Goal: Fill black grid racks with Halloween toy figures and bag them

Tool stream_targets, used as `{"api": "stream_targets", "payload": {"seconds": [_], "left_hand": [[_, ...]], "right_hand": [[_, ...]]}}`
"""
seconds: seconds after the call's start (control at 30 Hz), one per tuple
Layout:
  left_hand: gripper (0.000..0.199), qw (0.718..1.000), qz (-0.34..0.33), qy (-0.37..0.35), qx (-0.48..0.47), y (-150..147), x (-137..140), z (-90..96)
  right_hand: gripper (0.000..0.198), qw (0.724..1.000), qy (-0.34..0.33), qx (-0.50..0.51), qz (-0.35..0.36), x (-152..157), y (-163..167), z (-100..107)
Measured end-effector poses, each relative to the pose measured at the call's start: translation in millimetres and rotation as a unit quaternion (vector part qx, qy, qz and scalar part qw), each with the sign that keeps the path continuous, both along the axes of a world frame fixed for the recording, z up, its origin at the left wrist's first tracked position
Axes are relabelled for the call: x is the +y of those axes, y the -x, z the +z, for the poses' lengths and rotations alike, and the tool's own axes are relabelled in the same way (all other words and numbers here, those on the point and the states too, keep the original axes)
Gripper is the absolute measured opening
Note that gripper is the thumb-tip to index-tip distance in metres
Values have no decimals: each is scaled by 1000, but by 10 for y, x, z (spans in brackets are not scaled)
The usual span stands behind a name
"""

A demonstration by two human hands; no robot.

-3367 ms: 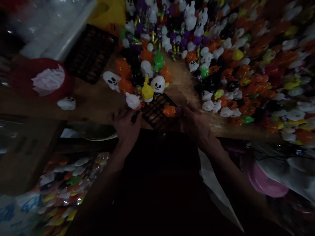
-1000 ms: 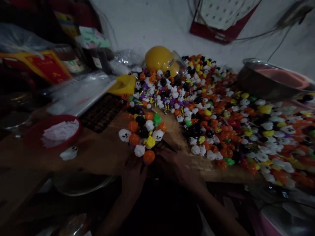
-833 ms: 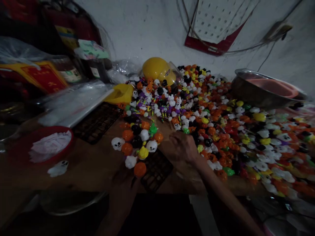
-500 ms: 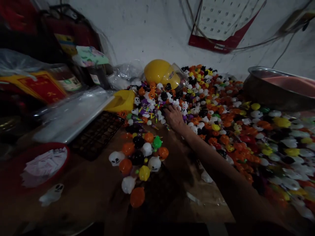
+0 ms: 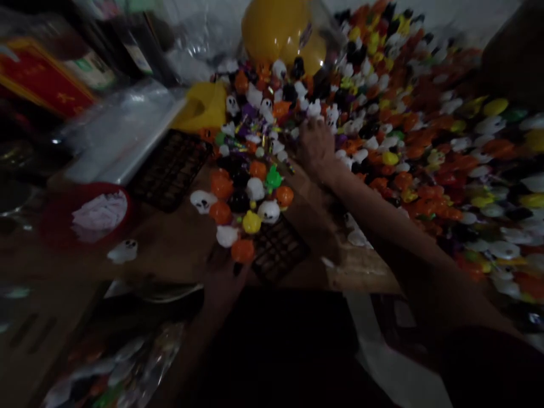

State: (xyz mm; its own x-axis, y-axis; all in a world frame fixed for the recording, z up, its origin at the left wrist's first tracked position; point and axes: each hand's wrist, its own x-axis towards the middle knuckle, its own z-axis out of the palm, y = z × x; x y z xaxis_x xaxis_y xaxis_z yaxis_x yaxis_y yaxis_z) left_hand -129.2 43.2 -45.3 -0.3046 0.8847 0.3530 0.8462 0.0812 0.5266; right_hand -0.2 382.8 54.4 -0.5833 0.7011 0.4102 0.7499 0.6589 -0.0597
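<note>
Toys [image 5: 332,116] lie at one o'clock from our right hand [image 5: 315,144], closer than our left hand [image 5: 221,277], but how open the fingers are, or holding what, we cannot tell.

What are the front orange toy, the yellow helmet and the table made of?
Orange toy: probably smooth plastic, being rounded and evenly coloured, but it's dimly lit. Yellow helmet: likely glossy, hard plastic, since it shows bright highlights. Table: seemingly dull wood, brown and patchy.

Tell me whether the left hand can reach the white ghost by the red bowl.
Probably yes: from the left hand, the white ghost lies leftward across the tabletop, with nothing visible in between.
</note>
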Motion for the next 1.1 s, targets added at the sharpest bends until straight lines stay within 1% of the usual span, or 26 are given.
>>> {"api": "stream_targets", "payload": {"seconds": [0.03,0.1,0.13,0.2,0.27,0.33,0.37,0.4,0.47,0.53,0.6,0.67,0.7,0.77,0.8,0.87,0.93,1.0,1.1], "left_hand": [[33,1000,4,0,-2,-3,-11,26],[36,1000,7,-2,-11,-4,-49,98],[35,1000,9,-2,-17,-1,-74,144],[30,999,9,2,-31,15,-127,237],[26,999,11,13,-43,38,-154,306],[25,998,11,25,-48,62,-135,329],[26,998,12,30,-47,70,-110,324],[27,998,15,35,-44,74,-83,313],[28,998,19,39,-42,71,-39,286],[26,998,16,32,-43,56,-44,275],[25,999,13,15,-46,43,-113,305],[25,999,26,-7,-47,51,-221,396],[25,998,36,-29,-39,66,-271,469],[21,994,46,-96,4,122,-319,660],[21,990,32,-134,34,158,-304,768],[30,978,-33,-187,81,223,-197,968],[39,973,-108,-182,91,251,-27,1097],[38,972,-154,-153,86,222,143,1132],[33,973,-170,-134,83,106,309,1049]], "right_hand": [[33,1000,9,30,2,-155,-192,23],[35,993,34,110,25,-602,-573,30],[34,982,67,169,46,-887,-731,2],[33,942,159,286,73,-1513,-918,-126],[35,905,236,341,97,-2081,-902,-313],[34,893,256,353,108,-2450,-728,-479],[34,894,261,344,120,-2545,-617,-536],[33,897,266,327,135,-2587,-510,-572],[32,903,283,280,159,-2569,-352,-591],[32,908,300,244,159,-2508,-289,-569],[31,910,310,232,146,-2473,-298,-543],[29,911,306,235,145,-2475,-332,-523],[29,912,303,235,148,-2484,-346,-509],[32,916,296,222,155,-2504,-361,-459],[35,919,292,213,156,-2512,-362,-420],[41,928,285,190,148,-2519,-353,-325],[39,937,281,158,133,-2519,-335,-242],[35,943,288,109,124,-2518,-306,-218],[32,949,292,38,114,-2521,-253,-299]]}}
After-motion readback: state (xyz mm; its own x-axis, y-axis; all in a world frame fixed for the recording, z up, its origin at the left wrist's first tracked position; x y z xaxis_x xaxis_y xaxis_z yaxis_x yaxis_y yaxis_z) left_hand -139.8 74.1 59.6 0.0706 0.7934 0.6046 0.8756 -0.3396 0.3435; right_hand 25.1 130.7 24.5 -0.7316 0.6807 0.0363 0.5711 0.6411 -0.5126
